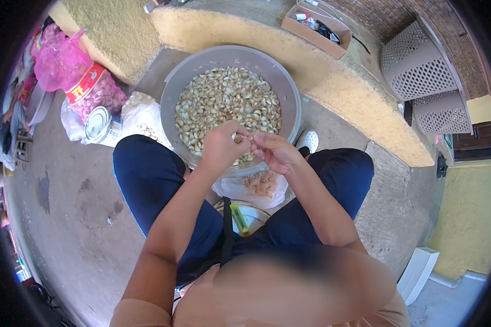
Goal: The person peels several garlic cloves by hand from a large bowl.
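Both bare forearms reach forward and angle inward, so that the hands meet in front of the body. The left hand [221,147] is curled into a loose fist, knuckles up. The right hand [276,153] turns palm inward, its fingertips pinched against the left's.

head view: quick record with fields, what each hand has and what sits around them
left hand: fingertips pinch a small clove
right hand: fingertips meet the same clove from the other side
below the hands: grey basin, filled with pale cloves, probably garlic
between the knees: clear plastic bag holding papery skins
floor to the left: tin can on its side, pink bag
ledge behind: cardboard box
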Demonstrator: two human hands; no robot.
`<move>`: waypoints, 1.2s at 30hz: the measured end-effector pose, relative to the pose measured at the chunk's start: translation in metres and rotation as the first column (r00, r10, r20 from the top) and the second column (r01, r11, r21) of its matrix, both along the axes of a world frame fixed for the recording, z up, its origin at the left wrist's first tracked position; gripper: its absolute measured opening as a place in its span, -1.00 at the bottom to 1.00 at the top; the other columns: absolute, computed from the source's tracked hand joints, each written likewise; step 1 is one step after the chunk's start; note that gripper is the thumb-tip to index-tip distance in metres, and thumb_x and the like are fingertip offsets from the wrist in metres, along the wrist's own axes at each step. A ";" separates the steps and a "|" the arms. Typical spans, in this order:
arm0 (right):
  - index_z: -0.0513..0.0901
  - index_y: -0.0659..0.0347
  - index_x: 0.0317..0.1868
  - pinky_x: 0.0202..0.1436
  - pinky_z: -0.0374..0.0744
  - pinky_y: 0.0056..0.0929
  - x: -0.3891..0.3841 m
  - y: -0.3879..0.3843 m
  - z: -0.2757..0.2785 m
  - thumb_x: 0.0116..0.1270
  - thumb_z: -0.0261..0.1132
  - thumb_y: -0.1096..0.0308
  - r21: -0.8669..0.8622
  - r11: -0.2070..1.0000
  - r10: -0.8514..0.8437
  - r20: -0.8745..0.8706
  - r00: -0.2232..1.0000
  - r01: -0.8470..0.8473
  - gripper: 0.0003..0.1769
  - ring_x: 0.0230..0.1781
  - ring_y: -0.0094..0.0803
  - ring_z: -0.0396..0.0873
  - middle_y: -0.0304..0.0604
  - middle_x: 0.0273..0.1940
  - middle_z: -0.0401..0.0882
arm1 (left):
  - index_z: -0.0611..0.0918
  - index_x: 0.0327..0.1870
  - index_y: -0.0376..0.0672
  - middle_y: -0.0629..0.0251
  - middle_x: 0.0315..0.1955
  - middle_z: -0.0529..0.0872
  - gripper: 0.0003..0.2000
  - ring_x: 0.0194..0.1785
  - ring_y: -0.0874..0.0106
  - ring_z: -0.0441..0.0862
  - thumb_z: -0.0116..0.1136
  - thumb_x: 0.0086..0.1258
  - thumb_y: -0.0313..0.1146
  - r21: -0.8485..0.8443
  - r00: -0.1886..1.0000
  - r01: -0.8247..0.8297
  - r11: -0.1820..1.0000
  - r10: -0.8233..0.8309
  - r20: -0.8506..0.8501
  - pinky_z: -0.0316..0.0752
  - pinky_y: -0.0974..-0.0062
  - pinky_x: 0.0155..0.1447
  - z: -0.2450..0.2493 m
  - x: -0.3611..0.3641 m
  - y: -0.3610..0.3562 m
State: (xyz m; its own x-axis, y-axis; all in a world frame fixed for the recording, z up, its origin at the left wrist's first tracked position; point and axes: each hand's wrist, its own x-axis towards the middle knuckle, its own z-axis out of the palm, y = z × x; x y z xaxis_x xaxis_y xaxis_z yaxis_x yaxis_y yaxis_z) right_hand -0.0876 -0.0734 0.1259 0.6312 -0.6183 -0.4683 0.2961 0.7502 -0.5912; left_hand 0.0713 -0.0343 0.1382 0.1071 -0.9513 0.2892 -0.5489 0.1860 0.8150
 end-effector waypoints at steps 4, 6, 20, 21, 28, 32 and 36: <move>0.51 0.31 -0.25 -0.38 0.55 -0.72 0.000 -0.001 0.004 0.20 0.19 0.35 0.038 0.999 -0.019 0.025 1.000 0.018 -0.81 -0.48 -0.62 0.50 -0.26 -0.43 0.51 | 0.60 -0.44 -0.24 0.22 -0.51 0.62 -0.89 -0.41 0.42 0.58 0.18 -0.04 -0.50 0.067 0.998 0.017 0.998 -0.013 -0.065 0.44 0.56 -0.28 0.004 0.000 -0.001; 0.52 0.32 -0.26 -0.44 0.51 -0.70 0.000 -0.003 0.008 0.19 0.21 0.34 0.001 0.998 -0.069 -0.081 0.994 0.070 -0.80 -0.52 -0.62 0.46 -0.26 -0.45 0.50 | 0.62 -0.39 -0.22 0.22 -0.49 0.63 -0.86 -0.40 0.43 0.58 0.17 -0.03 -0.50 0.050 0.990 0.032 0.998 -0.025 -0.140 0.44 0.57 -0.25 0.004 -0.001 -0.001; 0.54 0.32 -0.38 -0.54 0.44 -0.59 -0.004 -0.002 0.026 0.27 0.10 0.19 -0.244 0.964 0.029 -0.311 0.950 -0.109 -0.68 -0.60 -0.59 0.39 -0.27 -0.54 0.46 | 0.61 -0.24 -0.25 0.18 -0.32 0.65 -0.78 -0.27 0.47 0.58 0.20 0.11 -0.35 0.251 0.920 0.245 0.937 -0.142 -0.366 0.42 0.55 -0.13 -0.001 0.010 -0.008; 0.54 0.32 -0.37 -0.55 0.44 -0.59 -0.006 -0.002 0.025 0.28 0.10 0.19 -0.240 0.963 0.044 -0.298 0.954 -0.120 -0.68 -0.61 -0.59 0.38 -0.27 -0.54 0.46 | 0.61 -0.23 -0.25 0.18 -0.31 0.65 -0.77 -0.27 0.47 0.58 0.20 0.11 -0.35 0.236 0.915 0.258 0.937 -0.158 -0.372 0.42 0.56 -0.13 -0.001 0.011 -0.008; 0.55 0.31 -0.37 -0.56 0.43 -0.56 -0.001 0.002 0.036 0.28 0.09 0.21 -0.240 0.958 0.039 -0.439 0.898 -0.159 -0.70 -0.65 -0.59 0.38 -0.28 -0.56 0.46 | 0.60 -0.24 -0.30 0.31 -0.43 0.63 -0.71 -0.39 0.58 0.52 0.26 0.07 -0.30 0.353 0.921 0.269 0.896 -0.132 -0.367 0.41 0.60 -0.25 0.000 0.008 -0.007; 0.53 0.34 -0.35 -0.50 0.43 -0.49 -0.003 0.003 0.033 0.21 0.12 0.30 -0.693 0.580 -0.201 -0.632 0.749 -0.429 -0.77 -0.61 -0.47 0.44 -0.16 -0.52 0.49 | 0.59 -0.23 -0.32 0.36 -0.50 0.60 -0.70 -0.51 0.62 0.47 0.26 0.08 -0.29 0.423 0.912 0.270 0.865 -0.088 -0.402 0.39 0.63 -0.38 0.001 0.013 -0.011; 0.51 0.36 -0.33 -0.44 0.42 -0.48 -0.007 0.002 0.024 0.12 0.14 0.40 -0.764 0.302 -0.369 -0.645 0.670 -0.570 -0.82 -0.58 -0.40 0.45 -0.09 -0.49 0.49 | 0.60 -0.23 -0.33 0.17 -0.39 0.65 -0.65 -0.33 0.46 0.55 0.25 0.07 -0.23 0.435 0.945 0.272 0.859 -0.152 -0.290 0.40 0.55 -0.14 0.002 0.012 -0.010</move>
State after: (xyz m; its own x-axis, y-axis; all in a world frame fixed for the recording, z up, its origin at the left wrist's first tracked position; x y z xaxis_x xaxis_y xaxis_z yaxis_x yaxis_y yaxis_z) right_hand -0.0943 -0.0718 0.1494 0.5521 -0.8309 0.0694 -0.5108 -0.4028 -0.7595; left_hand 0.0831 -0.0439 0.1405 -0.1042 -0.9746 -0.1980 -0.3187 -0.1559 0.9350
